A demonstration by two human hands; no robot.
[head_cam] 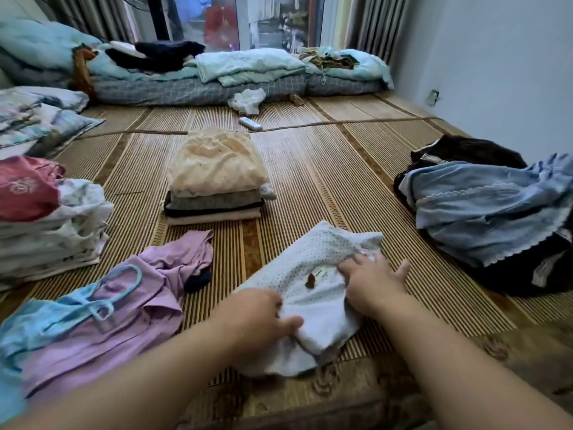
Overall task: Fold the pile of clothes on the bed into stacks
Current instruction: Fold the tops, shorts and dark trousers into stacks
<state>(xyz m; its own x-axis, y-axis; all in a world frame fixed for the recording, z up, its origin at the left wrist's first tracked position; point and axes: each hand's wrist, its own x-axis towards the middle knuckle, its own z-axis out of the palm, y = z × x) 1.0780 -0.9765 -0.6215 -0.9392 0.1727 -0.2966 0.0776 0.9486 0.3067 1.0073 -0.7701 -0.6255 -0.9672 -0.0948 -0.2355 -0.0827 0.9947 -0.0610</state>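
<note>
At the left edge of the frame, a folded stack (52,243) is located on the woven mat (335,181), topped by a red garment (28,193). Below it, in the lower left, a lilac garment (130,308) is spread unfolded, with a pale blue hanger (102,296) lying on it and a blue garment (34,327) beside it. At upper centre, a second folded stack (214,206) is positioned, capped by a cream garment (217,169).

At lower centre, the white dotted garment (313,293) is laid on the mat, partly folded. Its near left edge is gripped by the left hand (260,318), the fingers being curled and the thumb set over the cloth. Its right portion is pressed down by the right hand (372,280), fingers extended and thumb spread (some blur is present at the fingertips).

At the right of the frame, an unfolded pile (490,218) is found, a pale blue garment being uppermost over dark items.
</note>
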